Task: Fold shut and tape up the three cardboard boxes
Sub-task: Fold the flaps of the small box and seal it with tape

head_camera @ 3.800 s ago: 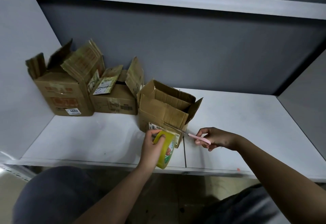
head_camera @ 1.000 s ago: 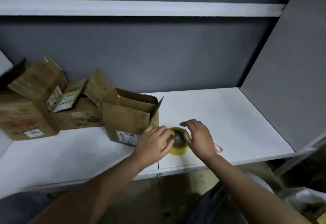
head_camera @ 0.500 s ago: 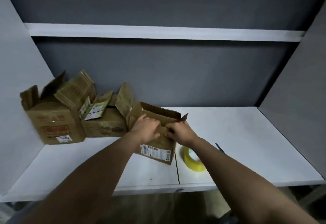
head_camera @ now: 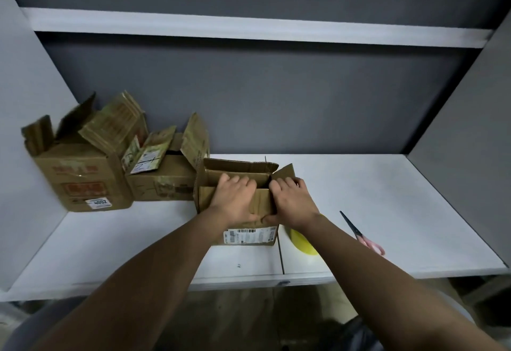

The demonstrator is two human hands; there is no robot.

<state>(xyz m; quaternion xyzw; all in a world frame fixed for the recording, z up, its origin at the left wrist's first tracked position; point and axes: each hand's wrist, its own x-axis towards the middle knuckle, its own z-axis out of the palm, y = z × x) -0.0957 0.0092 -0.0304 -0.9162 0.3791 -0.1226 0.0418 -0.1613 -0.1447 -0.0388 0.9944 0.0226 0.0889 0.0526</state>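
The nearest cardboard box point(head_camera: 249, 220) is set at the front of the white shelf point(head_camera: 387, 198), just right of the other two, so that it can be worked first. Its near flap is pressed inward by the left hand point(head_camera: 235, 198), whose fingers lie flat and spread over the cardboard with the thumb down the front face. The right hand point(head_camera: 293, 202) is laid over the right corner, fingers reaching onto the side flap and thumb against the front; whether that flap is pinched or only pushed cannot be told with certainty, though the fingers look nearly straight. The far flap is seen standing up, so the folding is judged barely begun.

The middle box point(head_camera: 163, 184) and the large left box point(head_camera: 83, 182) are left against the back-left corner with all flaps raised, untouched by either hand.

The yellow tape roll point(head_camera: 302, 243) is kept just beside the near box, half hidden under the right forearm, and the pink-handled scissors point(head_camera: 362, 233) are laid a little further right, both apparently placed within reach for the sealing that would follow the fold
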